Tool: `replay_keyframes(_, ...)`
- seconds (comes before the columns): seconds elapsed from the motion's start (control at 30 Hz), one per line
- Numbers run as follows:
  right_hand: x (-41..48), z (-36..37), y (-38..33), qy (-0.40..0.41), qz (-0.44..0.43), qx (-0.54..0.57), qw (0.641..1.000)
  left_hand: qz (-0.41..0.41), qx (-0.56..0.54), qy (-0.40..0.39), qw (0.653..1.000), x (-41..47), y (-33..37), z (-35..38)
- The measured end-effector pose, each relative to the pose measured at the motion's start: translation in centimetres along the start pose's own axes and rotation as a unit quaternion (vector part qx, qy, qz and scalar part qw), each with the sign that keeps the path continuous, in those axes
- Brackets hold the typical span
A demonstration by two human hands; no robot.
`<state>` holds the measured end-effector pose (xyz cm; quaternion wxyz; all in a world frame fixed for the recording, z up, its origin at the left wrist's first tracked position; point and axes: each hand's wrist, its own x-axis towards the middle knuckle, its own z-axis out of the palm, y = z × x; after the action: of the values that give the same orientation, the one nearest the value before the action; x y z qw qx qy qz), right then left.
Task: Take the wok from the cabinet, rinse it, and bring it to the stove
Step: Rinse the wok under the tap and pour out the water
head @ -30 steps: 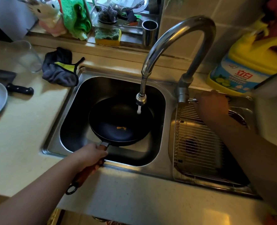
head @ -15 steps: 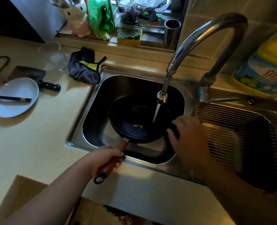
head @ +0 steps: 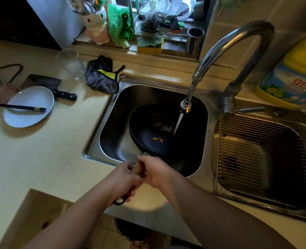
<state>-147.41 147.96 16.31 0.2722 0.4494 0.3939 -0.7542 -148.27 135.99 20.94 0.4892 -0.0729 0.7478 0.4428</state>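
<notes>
A black wok (head: 148,137) with a small orange scrap in it sits in the left sink basin (head: 112,126). Water runs from the curved steel faucet (head: 185,106) into the wok's right side. The wok's brown wooden handle (head: 138,168) reaches over the sink's front edge. My left hand (head: 123,180) grips the lower part of the handle. My right hand (head: 155,172) is wrapped around the handle just above it, close to the wok's rim. The dark hanging loop at the handle's end shows under my left hand.
The right basin (head: 260,151) holds a wire rack. A yellow detergent jug (head: 292,78) stands at the back right. On the left counter lie a white plate (head: 28,106) with chopsticks, a cleaver (head: 46,85), a glass (head: 70,63) and a grey cloth (head: 102,78). A sponge (head: 150,44) sits on the sill.
My right hand left the faucet lever, crossed over the sink and took hold of the wok handle beside my left hand. Water went from a trickle to a steady stream.
</notes>
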Motion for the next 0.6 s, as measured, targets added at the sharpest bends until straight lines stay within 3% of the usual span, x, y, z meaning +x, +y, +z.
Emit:
replay_keyframes(0.13,0.0,0.5,1.7,0.005,-0.019,0.023,1.000,0.041,-0.004,-0.009,0.999,-1.0,-2.3,0.0)
replay_keyframes(0.6,-0.7,2.3,4.9,0.059,-0.087,-0.111,0.988,0.082,-0.086,-0.101,0.988,-1.9,-7.3,-2.4)
